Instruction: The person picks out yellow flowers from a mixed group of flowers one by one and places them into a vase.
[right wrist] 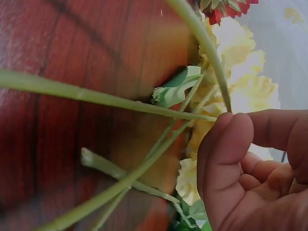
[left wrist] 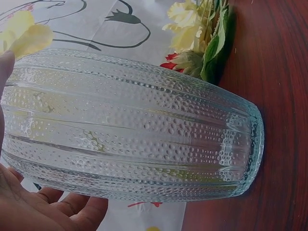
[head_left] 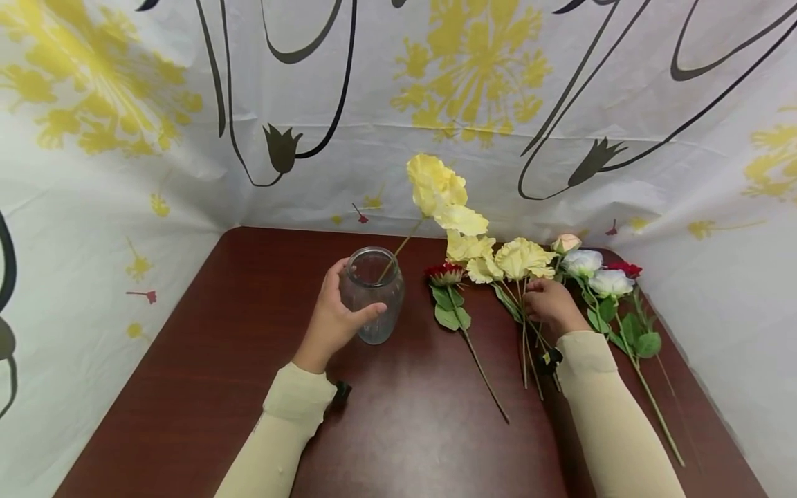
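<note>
My left hand (head_left: 339,315) grips a clear glass vase (head_left: 381,311), thumb on the near side and fingers around the far side. The left wrist view shows the vase's ribbed, dimpled glass (left wrist: 144,125) close up. One yellow flower (head_left: 436,187) stands in the vase, its stem leaning right over the rim. To the right, my right hand (head_left: 551,304) pinches thin green stems (right wrist: 211,117) between thumb and fingertips, beneath yellow blossoms (head_left: 523,259). Two stems meet at those fingertips in the right wrist view. Other stems cross behind them, over the table.
A red flower (head_left: 445,275) with green leaves lies between the vase and the yellow bunch. White flowers (head_left: 610,282), a peach rosebud (head_left: 566,243) and another red bloom (head_left: 625,268) lie at the right. A patterned white curtain (head_left: 373,159) borders the dark wooden table (head_left: 218,360).
</note>
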`<state>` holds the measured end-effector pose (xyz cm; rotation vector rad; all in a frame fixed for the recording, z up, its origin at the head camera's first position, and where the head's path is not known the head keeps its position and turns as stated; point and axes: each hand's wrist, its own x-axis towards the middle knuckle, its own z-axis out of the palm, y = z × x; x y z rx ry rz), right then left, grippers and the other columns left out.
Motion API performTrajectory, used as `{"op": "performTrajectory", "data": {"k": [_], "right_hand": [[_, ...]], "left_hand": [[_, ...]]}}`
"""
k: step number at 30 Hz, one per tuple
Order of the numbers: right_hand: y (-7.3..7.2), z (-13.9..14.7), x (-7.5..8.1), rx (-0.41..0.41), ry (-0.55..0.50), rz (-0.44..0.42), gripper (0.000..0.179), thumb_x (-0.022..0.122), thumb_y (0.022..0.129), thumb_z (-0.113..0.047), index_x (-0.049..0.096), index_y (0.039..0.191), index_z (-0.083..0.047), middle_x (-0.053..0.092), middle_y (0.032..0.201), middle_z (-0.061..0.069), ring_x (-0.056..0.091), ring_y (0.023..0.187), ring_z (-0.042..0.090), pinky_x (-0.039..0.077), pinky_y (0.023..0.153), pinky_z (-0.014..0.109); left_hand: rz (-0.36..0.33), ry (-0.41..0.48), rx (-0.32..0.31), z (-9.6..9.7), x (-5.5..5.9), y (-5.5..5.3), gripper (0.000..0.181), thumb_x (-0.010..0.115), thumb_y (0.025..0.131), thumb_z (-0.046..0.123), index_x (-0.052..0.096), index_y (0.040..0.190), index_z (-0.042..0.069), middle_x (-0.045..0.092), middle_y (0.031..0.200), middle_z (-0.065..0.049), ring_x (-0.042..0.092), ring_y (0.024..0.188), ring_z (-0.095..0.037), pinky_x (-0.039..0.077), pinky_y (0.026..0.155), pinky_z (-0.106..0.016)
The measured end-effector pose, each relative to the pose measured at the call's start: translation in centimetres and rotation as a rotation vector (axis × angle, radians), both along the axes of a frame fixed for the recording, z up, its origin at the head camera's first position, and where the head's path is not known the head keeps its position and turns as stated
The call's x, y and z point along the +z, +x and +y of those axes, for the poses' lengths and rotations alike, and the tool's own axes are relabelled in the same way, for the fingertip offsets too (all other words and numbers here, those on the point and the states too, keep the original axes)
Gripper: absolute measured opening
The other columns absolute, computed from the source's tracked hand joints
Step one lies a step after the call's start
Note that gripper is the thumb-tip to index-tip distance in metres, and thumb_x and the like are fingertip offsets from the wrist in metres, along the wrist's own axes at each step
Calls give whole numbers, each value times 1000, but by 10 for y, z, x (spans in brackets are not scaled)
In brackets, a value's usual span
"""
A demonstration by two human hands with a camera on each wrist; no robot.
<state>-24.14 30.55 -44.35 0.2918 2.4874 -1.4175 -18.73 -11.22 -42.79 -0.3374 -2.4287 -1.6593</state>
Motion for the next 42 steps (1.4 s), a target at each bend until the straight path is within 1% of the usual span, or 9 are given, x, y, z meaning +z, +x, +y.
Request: {"op": "performTrajectory", "data": {"k": [4, 10, 13, 17, 21, 26, 30, 37, 42], "right_hand": [[-1, 2, -3, 5, -9, -4, 23, 44, 106, -16, 47, 117, 3, 52, 95, 12, 54, 77, 20, 53, 73, 40], [-4, 6, -6, 7, -84, -15, 15, 41, 106, -13, 42, 114, 0, 45, 97, 13, 51, 76, 20, 52, 73, 39], [-3, 7, -4, -1, -119, 8, 19, 41, 105, -11, 39, 118, 3, 41, 102, 14, 52, 77, 20, 52, 73, 39], [0, 6, 4, -21, -128, 47, 33, 42, 105, -11, 34, 130, 7, 41, 110, 15, 56, 80, 20, 54, 77, 39], [3, 4, 16, -33, -124, 70, 29, 44, 105, -13, 33, 126, 4, 42, 106, 16, 55, 78, 20, 53, 77, 42], [7, 2, 28, -57, -192, 129, 17, 46, 104, -10, 33, 112, -4, 43, 98, 13, 57, 71, 17, 55, 74, 41], [11, -3, 36, -67, -263, 196, 14, 46, 102, -6, 32, 106, -7, 45, 94, 10, 60, 69, 15, 57, 72, 37], [18, -21, 43, -28, -305, 333, 18, 49, 101, -5, 34, 112, -3, 48, 95, 16, 61, 70, 17, 58, 69, 35], [26, -37, 47, -37, -430, 416, 14, 52, 101, -4, 41, 110, -3, 50, 97, 12, 62, 74, 17, 58, 69, 33]], "left_hand": [[3, 0, 2, 0, 0, 0, 99, 86, 74, 45, 29, 150, 19, 38, 144, -3, 40, 130, -22, 36, 103, -59], [-2, -4, 1, 0, 0, 0, 99, 86, 74, 45, 28, 150, 19, 38, 144, -4, 39, 130, -23, 36, 103, -59], [-2, -2, 0, -1, 0, 0, 99, 86, 74, 45, 28, 150, 19, 38, 144, -4, 39, 130, -23, 35, 103, -60], [0, 1, 2, -1, 0, 0, 99, 86, 74, 45, 29, 150, 19, 38, 144, -4, 40, 130, -23, 36, 103, -60], [-1, 1, 1, -1, 0, 0, 99, 86, 74, 45, 28, 150, 19, 38, 144, -4, 39, 130, -22, 35, 104, -60], [2, 4, -2, 0, 0, 0, 98, 86, 74, 44, 29, 150, 19, 39, 143, -4, 40, 129, -22, 36, 103, -59], [5, 1, -6, 1, 1, -1, 98, 86, 74, 44, 29, 150, 19, 39, 143, -3, 41, 129, -21, 38, 103, -58], [3, 3, -6, 0, 1, -1, 98, 87, 74, 43, 29, 150, 20, 39, 143, -3, 40, 129, -21, 37, 103, -58], [-2, 9, -7, 0, 0, -1, 98, 87, 74, 43, 29, 150, 19, 39, 143, -3, 41, 128, -21, 37, 103, -58]]}}
